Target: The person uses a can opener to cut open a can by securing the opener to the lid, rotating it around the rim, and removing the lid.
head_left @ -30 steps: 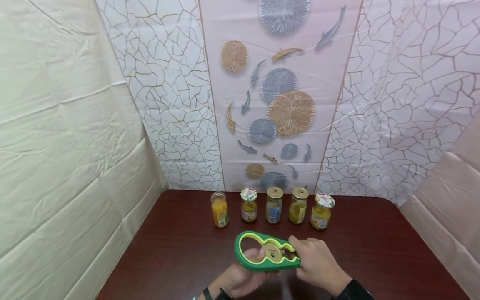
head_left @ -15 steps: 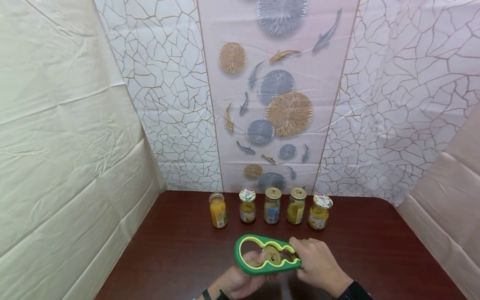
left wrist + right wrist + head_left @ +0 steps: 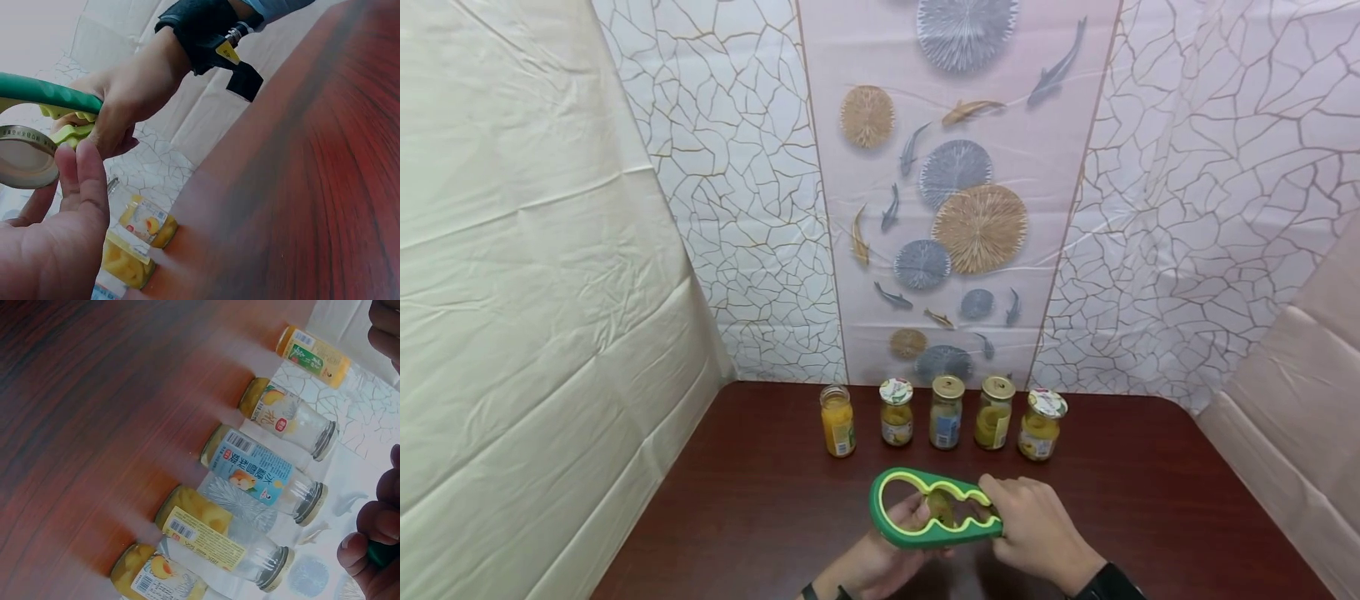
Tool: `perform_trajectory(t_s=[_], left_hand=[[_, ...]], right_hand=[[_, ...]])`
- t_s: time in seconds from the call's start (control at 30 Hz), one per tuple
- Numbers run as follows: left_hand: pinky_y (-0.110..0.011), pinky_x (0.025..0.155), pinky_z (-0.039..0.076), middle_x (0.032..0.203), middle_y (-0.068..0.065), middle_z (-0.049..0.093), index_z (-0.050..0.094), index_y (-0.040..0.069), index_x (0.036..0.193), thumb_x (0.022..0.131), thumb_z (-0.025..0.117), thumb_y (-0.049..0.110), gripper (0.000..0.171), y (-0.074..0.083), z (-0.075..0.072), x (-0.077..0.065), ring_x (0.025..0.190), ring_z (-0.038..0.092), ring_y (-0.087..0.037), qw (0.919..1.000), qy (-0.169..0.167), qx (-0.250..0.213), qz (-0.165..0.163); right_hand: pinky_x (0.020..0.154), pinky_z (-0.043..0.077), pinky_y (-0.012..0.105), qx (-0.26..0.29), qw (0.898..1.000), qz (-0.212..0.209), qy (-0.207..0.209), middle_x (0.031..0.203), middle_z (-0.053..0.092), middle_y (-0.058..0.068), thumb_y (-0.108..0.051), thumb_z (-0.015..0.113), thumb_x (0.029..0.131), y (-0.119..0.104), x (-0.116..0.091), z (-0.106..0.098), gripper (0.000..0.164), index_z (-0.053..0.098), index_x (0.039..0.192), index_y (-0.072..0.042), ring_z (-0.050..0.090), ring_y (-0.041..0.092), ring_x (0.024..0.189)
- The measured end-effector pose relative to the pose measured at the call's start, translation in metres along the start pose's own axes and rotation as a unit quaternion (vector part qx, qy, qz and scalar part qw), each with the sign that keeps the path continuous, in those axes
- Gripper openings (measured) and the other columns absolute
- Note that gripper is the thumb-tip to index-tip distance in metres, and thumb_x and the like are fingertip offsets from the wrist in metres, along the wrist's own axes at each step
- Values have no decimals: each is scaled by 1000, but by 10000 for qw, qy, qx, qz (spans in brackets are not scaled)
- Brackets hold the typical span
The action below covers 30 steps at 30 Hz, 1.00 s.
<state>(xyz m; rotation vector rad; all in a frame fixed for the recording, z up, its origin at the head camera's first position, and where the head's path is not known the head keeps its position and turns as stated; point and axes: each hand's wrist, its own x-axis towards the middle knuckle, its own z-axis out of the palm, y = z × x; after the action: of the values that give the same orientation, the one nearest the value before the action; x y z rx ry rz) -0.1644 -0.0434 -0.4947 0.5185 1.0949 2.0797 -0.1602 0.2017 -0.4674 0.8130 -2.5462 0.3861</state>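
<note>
My right hand [image 3: 1033,529] grips the narrow end of a green jar opener [image 3: 955,533] with a yellow-green wavy inner edge. The opener is held above the table, its wide loop toward the left. Under it, my left hand [image 3: 883,562] pinches a gold jar lid [image 3: 940,508], which shows through the opener's middle gap. In the left wrist view the lid [image 3: 25,156] stands tilted with its white underside showing, and no jar is attached. The fingertips of my left hand [image 3: 56,250] are close to the opener [image 3: 50,94]. In the right wrist view, my right hand [image 3: 378,531] is partly cut off.
A row of jars stands at the back of the dark red table [image 3: 760,500]. The leftmost, an orange-filled jar [image 3: 838,425], has no lid. Beside it are a white-lidded jar [image 3: 897,414], two gold-lidded jars [image 3: 946,414] and another white-lidded jar [image 3: 1040,427].
The lid has turned in my left fingers, so its printed gold top faces the head camera less. The opener and my right hand have hardly moved.
</note>
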Motion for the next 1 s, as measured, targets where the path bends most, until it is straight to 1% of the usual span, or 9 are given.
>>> perform_trajectory(t_s=[0.1,0.23,0.3,0.43,0.53,0.6,0.77,0.87,1.0], left_hand=[[-34,96,51,124,2,65,43,6,147,109,44,44,54,0,-1,-2,111,64,-12,10000,83,52,14],[-40,99,52,121,3,68,50,9,141,109,47,42,47,2,-4,-7,110,66,-13,9991,377,186,16],[-42,99,51,119,1,68,52,8,137,109,47,40,43,3,-7,-11,110,67,-15,9980,551,293,72],[-40,98,52,126,-4,64,49,3,142,110,47,34,45,6,-16,-18,116,63,-19,9954,794,470,256],[-37,94,54,125,-4,62,45,0,145,109,50,27,46,9,-22,-22,115,61,-19,9936,901,585,361],[-37,92,54,120,-3,63,48,1,143,109,52,24,42,11,-26,-24,111,61,-17,9921,961,702,392],[-43,97,53,121,-4,65,50,0,137,109,52,25,38,11,-33,-30,110,64,-17,9893,957,1037,382],[-41,95,55,123,-5,66,48,-3,139,109,51,23,40,10,-38,-34,110,64,-18,9849,997,1331,473],[-35,89,57,117,-5,66,48,-5,138,109,51,17,37,10,-45,-41,104,65,-20,9766,1103,1748,601]], right_hand=[[50,28,22,36,10000,52,-61,63,40,-20,-5,74,57,1,-1,1,44,54,90,-25,29,2,51],[50,27,22,50,9999,83,-96,62,38,-20,-5,74,58,4,-2,2,43,51,87,-26,28,1,51],[50,26,22,38,10000,55,-67,62,36,-20,-4,74,59,5,-3,2,44,48,84,-28,27,1,51],[50,25,21,3,10000,56,4,61,32,-21,-4,74,60,8,-8,2,45,45,81,-30,24,1,52],[50,24,21,-11,9999,143,18,61,30,-21,-4,74,60,12,-13,2,46,43,81,-31,23,0,52],[51,23,21,19,9998,190,-15,61,27,-22,-3,73,59,14,-16,2,47,43,81,-31,21,-1,52],[50,23,21,-11,9997,233,-40,60,27,-21,-3,72,57,17,-19,2,46,45,83,-30,21,0,52],[50,24,21,-145,9994,308,-53,60,29,-20,-4,72,57,18,-21,1,45,47,84,-29,24,1,51],[49,26,22,-244,9988,406,-86,60,32,-20,-4,74,57,21,-24,0,44,47,83,-28,26,2,51]])
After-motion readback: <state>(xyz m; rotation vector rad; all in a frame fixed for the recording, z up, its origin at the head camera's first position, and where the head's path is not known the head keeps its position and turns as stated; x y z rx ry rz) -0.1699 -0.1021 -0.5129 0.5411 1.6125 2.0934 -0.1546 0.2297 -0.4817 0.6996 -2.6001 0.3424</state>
